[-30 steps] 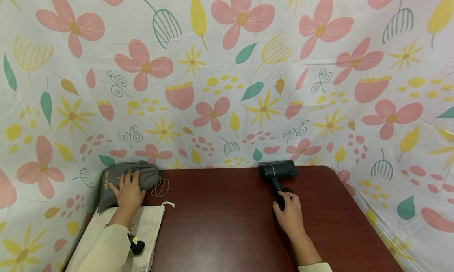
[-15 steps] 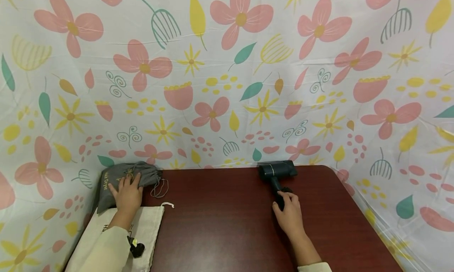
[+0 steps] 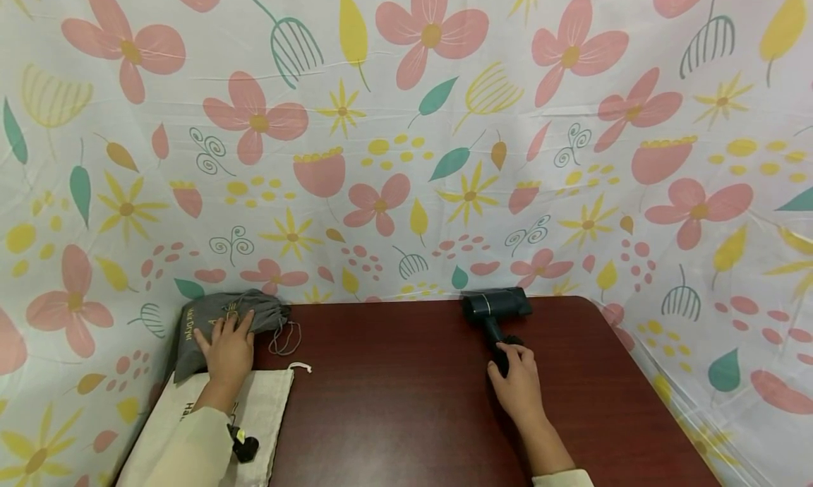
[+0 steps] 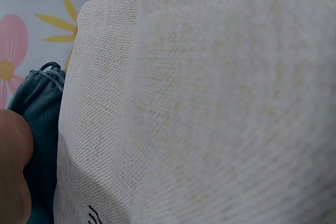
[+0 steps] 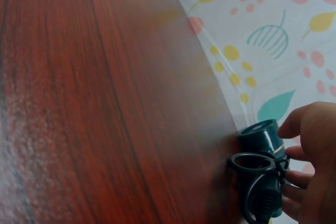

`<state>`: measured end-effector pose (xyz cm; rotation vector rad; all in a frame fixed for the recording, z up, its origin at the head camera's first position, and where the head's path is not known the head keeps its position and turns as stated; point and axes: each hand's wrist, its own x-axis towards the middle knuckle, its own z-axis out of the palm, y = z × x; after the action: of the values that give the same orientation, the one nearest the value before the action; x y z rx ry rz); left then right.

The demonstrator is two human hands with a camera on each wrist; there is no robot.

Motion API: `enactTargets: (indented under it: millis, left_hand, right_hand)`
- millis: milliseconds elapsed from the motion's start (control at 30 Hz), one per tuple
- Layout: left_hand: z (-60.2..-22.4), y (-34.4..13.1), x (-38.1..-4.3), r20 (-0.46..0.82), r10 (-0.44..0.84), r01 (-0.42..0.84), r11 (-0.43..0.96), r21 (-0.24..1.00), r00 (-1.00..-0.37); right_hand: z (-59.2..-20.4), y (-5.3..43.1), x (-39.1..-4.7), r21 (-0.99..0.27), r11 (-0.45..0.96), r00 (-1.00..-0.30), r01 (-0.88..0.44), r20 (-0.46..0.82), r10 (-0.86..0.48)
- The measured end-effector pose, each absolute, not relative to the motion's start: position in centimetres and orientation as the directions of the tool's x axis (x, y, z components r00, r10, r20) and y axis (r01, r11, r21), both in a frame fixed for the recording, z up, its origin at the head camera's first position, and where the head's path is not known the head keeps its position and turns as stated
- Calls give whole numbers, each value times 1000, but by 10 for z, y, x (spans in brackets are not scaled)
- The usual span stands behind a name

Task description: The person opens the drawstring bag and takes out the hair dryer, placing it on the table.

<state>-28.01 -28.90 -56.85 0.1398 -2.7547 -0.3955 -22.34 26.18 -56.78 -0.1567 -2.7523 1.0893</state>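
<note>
My left hand (image 3: 229, 349) rests with spread fingers on a grey drawstring bag (image 3: 202, 332) printed "Hair Dryer", at the table's back left. In the left wrist view the same bag (image 4: 42, 124) appears dark teal beside my fingers at the left edge. My right hand (image 3: 519, 385) holds the handle of a dark green hair dryer (image 3: 498, 305) lying at the back right, thumb on the near left side. Seen from the right wrist, the fingers meet one side of the dryer (image 5: 262, 137), with a black cord loop (image 5: 252, 162) beside it.
A cream cloth drawstring bag (image 3: 269, 395) lies flat under my left forearm. On it sits a black plug-like piece (image 3: 245, 448) with a yellow tag. The dark red wooden table (image 3: 381, 388) is bordered by a flower-patterned curtain (image 3: 406, 120) at the back and sides.
My left hand has shifted very slightly to the left on the grey bag, baring more print on the cream bag. The right hand and hair dryer stay in place.
</note>
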Motion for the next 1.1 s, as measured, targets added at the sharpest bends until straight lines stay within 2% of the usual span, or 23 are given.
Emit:
enactTargets:
  millis: [400, 667, 1100]
  left_hand:
    - [-562, -292, -274, 353, -146, -9, 931, 364, -924]
    - [-562, -291, -275, 326, -98, 20, 940, 341, -940]
    - [-563, -285, -276, 323, -67, 59, 929, 366, -944]
  right_hand:
    - [-568, 262, -225, -684, 729, -977, 23, 140, 162]
    - [-569, 261, -222, -677, 736, -971, 9, 169, 167]
    - [-566, 261, -224, -681, 731, -976, 26, 143, 167]
